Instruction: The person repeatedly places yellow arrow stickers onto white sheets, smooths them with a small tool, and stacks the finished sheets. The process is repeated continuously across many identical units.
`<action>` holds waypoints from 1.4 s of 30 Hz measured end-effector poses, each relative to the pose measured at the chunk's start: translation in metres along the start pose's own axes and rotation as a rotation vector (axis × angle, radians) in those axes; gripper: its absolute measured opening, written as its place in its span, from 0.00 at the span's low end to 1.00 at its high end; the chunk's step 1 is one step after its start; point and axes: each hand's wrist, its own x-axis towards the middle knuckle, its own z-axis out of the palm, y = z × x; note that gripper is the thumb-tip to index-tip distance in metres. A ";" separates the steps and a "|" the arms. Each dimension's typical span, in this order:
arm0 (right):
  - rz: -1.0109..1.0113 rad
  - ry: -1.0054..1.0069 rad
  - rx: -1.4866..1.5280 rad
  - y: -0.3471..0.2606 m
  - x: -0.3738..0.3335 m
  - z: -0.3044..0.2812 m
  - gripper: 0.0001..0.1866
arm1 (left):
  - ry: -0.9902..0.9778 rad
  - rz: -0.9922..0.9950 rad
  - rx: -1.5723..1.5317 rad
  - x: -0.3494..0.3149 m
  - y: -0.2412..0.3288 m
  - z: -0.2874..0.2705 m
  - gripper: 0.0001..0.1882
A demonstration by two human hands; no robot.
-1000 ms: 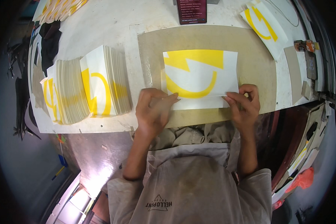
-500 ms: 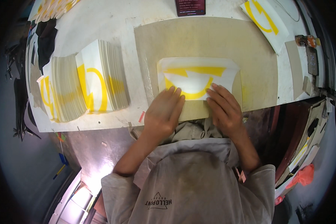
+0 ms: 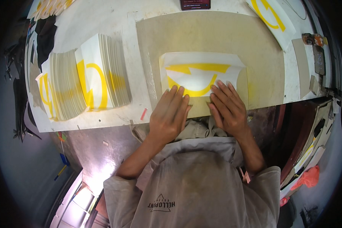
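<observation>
A white paper sheet with a yellow printed shape lies in front of me, its far and side margins creased. It rests on a beige board. My left hand lays its outstretched fingertips on the sheet's near left edge. At the near right edge my right hand presses with straight fingers, its thumb slightly apart. Neither hand is closed around anything; the part of the near edge under the fingers is hidden.
To the left stand two thick stacks of folded yellow-and-white paper, a nearer-left stack and a taller stack. More printed sheets lie at the far right. A phone is at the far edge, and a dark digital device sits right.
Both hands remain on the sheet's near edge. The right hand's fingers have shifted slightly up and right, and its thumb now shows apart. The whole view has tilted a little.
</observation>
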 end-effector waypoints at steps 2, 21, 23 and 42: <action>-0.006 0.001 0.006 0.001 0.000 0.000 0.15 | 0.000 -0.001 -0.001 -0.001 -0.001 0.000 0.17; 0.026 0.015 0.012 0.001 -0.002 0.002 0.15 | -0.029 -0.062 -0.018 -0.005 -0.002 0.001 0.18; 0.025 0.014 0.011 0.002 -0.002 0.002 0.15 | -0.033 -0.077 0.005 -0.006 0.000 0.002 0.18; 0.072 0.047 0.189 0.020 0.023 -0.019 0.16 | -0.013 0.020 0.052 0.031 -0.025 -0.006 0.15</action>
